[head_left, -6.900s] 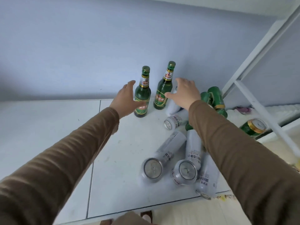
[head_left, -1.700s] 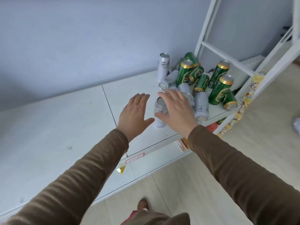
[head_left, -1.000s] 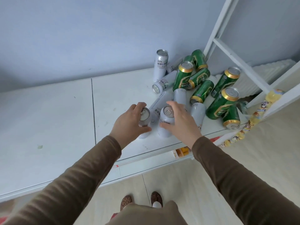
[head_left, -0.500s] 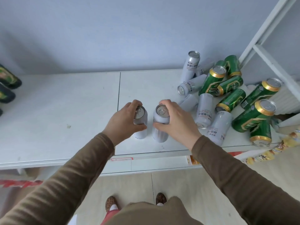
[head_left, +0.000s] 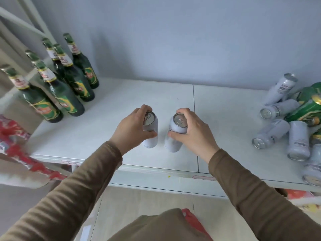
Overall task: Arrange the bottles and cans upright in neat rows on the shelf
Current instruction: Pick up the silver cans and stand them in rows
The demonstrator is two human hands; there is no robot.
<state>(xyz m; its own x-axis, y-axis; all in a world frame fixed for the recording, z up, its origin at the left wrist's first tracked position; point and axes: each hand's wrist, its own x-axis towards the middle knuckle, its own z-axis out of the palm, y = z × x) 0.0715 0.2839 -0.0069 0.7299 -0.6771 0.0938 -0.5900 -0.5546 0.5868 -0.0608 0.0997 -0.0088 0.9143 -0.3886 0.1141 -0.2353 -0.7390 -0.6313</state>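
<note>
- While both arms are stretched over the shelf (head_left: pixel 173 94), one white can is held in each hand.
- A left can (head_left: pixel 150 134) is clamped near its top by the left hand (head_left: pixel 132 131), with the thumb in front and the fingers behind.
- A right can (head_left: pixel 175 136) is clamped the same way by the right hand (head_left: pixel 194 134).
- Both cans are kept upright, side by side with a small gap, near the front edge of the shelf (it cannot be told whether their bases touch it).
- Green bottles (head_left: pixel 69 80) are seen standing upright in a group at the far left.
- More white cans (head_left: pixel 271 133), mostly lying on their sides, are piled with green cans (head_left: pixel 307 108) at the right end.
</note>
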